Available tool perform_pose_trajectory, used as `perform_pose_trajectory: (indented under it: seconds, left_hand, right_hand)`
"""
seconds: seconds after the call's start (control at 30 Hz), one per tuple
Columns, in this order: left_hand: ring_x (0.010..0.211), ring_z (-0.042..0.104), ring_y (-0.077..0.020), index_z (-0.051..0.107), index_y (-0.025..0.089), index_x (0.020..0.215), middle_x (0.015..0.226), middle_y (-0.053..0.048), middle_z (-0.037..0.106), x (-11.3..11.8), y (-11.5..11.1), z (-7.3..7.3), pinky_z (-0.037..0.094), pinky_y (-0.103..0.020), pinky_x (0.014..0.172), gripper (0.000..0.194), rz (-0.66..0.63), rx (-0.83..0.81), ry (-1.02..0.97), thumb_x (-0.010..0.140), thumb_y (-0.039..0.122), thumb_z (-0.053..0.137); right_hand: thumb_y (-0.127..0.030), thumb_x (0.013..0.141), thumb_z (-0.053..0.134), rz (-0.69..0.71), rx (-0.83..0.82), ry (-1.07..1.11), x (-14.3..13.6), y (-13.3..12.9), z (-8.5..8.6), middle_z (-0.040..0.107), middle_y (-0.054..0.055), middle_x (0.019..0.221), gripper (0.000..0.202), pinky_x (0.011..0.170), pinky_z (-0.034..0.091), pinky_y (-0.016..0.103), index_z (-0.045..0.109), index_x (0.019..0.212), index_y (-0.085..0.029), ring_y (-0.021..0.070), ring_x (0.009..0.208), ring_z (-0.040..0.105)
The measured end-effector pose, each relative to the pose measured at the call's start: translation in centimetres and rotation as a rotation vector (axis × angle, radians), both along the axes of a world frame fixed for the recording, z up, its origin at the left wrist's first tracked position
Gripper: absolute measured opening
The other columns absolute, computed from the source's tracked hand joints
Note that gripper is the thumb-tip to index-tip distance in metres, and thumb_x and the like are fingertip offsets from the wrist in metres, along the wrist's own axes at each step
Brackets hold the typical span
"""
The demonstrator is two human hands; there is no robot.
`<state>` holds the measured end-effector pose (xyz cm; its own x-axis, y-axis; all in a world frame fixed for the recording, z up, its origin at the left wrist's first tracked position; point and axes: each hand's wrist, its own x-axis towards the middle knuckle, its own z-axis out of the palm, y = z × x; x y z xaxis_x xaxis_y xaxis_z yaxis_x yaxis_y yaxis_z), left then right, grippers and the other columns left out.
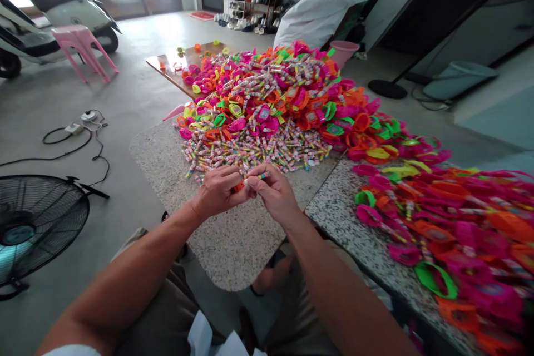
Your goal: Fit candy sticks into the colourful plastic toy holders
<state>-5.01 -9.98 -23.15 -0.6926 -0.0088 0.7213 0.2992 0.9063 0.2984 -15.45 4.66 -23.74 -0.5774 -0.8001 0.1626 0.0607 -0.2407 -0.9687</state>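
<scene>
My left hand is closed around a small orange toy watch, mostly hidden by the fingers. Pinched in my right hand is a small, wrapped candy roll, its end close against the orange watch. Both hands meet above the near part of a speckled stone tabletop. Just beyond them lies a spread of similar candy rolls. Behind it rises a big heap of pink, orange, green and yellow toy watches, with more candy rolls on top.
To the right, a second stone surface bears watches with candy rolls among them. A black fan and cables are on the floor at left. Further back stand a pink stool, a scooter and a white sack.
</scene>
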Motion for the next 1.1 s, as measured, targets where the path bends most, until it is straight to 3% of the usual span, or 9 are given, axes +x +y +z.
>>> perform_pose_trajectory:
  seconds: [0.13,0.2,0.3,0.37,0.57,0.73,0.87,1.03,1.1]
  left_hand:
    - [0.074,0.061,-0.0146,0.056,0.021,0.077,0.079,-0.002,0.063,0.3,-0.5,-0.6,0.051,-0.029,0.069,0.028,-0.011,0.031,-0.077,0.102,0.032,0.062]
    - [0.093,0.068,-0.0193,0.067,0.022,0.103,0.105,-0.008,0.070,0.4,-0.7,-1.2,0.059,-0.033,0.080,0.014,0.013,0.101,-0.132,0.100,0.036,0.067]
    - [0.097,0.070,-0.0213,0.058,0.026,0.138,0.129,-0.012,0.066,0.3,-1.0,-2.1,0.065,-0.037,0.079,0.046,0.066,0.281,-0.196,0.098,0.045,0.069]
    - [0.098,0.070,-0.0224,0.058,0.027,0.139,0.134,-0.013,0.064,0.0,-1.2,-2.6,0.066,-0.038,0.078,0.047,0.087,0.321,-0.229,0.099,0.047,0.067]
    - [0.118,0.069,-0.0290,0.071,0.026,0.115,0.133,-0.010,0.065,-0.8,-2.2,-3.8,0.065,-0.043,0.088,0.027,0.138,0.239,-0.294,0.102,0.045,0.057]
    - [0.110,0.071,-0.0251,0.073,0.023,0.112,0.130,-0.010,0.067,-0.5,-2.8,-4.3,0.061,-0.041,0.094,0.029,0.172,0.216,-0.337,0.104,0.043,0.053]
    - [0.110,0.071,-0.0236,0.074,0.022,0.108,0.124,-0.010,0.069,-0.3,-3.0,-4.4,0.060,-0.040,0.098,0.027,0.191,0.190,-0.331,0.104,0.040,0.054]
    - [0.110,0.071,-0.0237,0.074,0.021,0.104,0.123,-0.011,0.070,-0.5,-3.1,-4.4,0.058,-0.041,0.100,0.025,0.209,0.174,-0.356,0.104,0.037,0.055]
    - [0.110,0.071,-0.0236,0.074,0.022,0.104,0.123,-0.011,0.070,-0.7,-3.1,-4.4,0.058,-0.041,0.100,0.025,0.212,0.188,-0.335,0.104,0.037,0.055]
  right_hand:
    - [-0.042,0.089,0.071,-0.042,0.074,0.082,0.1,0.2,1.0,0.063,-0.005,0.070,0.021,0.060,0.049,0.026,0.061,0.093,-0.024,0.0129,0.061,0.061]
    - [-0.042,0.090,0.070,-0.060,0.179,0.208,-0.8,0.9,1.9,0.062,-0.005,0.071,0.020,0.058,0.045,0.025,0.064,0.094,-0.024,0.0125,0.060,0.058]
    - [-0.039,0.091,0.068,-0.165,0.380,0.423,-3.6,3.4,3.4,0.064,-0.004,0.072,0.017,0.058,0.042,0.025,0.068,0.094,-0.023,0.0126,0.060,0.056]
    - [-0.036,0.091,0.066,-0.326,0.528,0.527,-6.5,6.4,4.1,0.070,-0.001,0.079,0.016,0.064,0.045,0.026,0.071,0.097,-0.022,0.0145,0.066,0.060]
    - [-0.019,0.099,0.045,-1.086,1.163,0.903,-15.8,19.6,4.9,0.075,0.022,0.117,0.038,0.095,0.049,0.037,0.075,0.119,-0.009,0.0289,0.109,0.068]
    - [-0.027,0.097,0.056,-1.012,1.661,0.993,-19.8,26.6,5.1,0.073,0.030,0.118,0.033,0.096,0.047,0.050,0.079,0.112,-0.008,0.0398,0.115,0.067]
    - [-0.029,0.100,0.056,-0.956,1.494,1.155,-18.7,23.3,3.5,0.074,0.028,0.109,0.031,0.095,0.043,0.047,0.079,0.106,-0.009,0.0362,0.109,0.067]
    - [-0.023,0.103,0.053,-0.390,1.052,1.142,-11.3,10.3,-1.2,0.074,0.014,0.114,0.026,0.099,0.045,0.032,0.077,0.111,-0.016,0.0253,0.111,0.066]
    - [-0.026,0.103,0.054,-0.319,1.015,1.051,-9.2,5.7,-2.6,0.072,0.013,0.120,0.025,0.101,0.045,0.031,0.076,0.113,-0.018,0.0246,0.115,0.065]
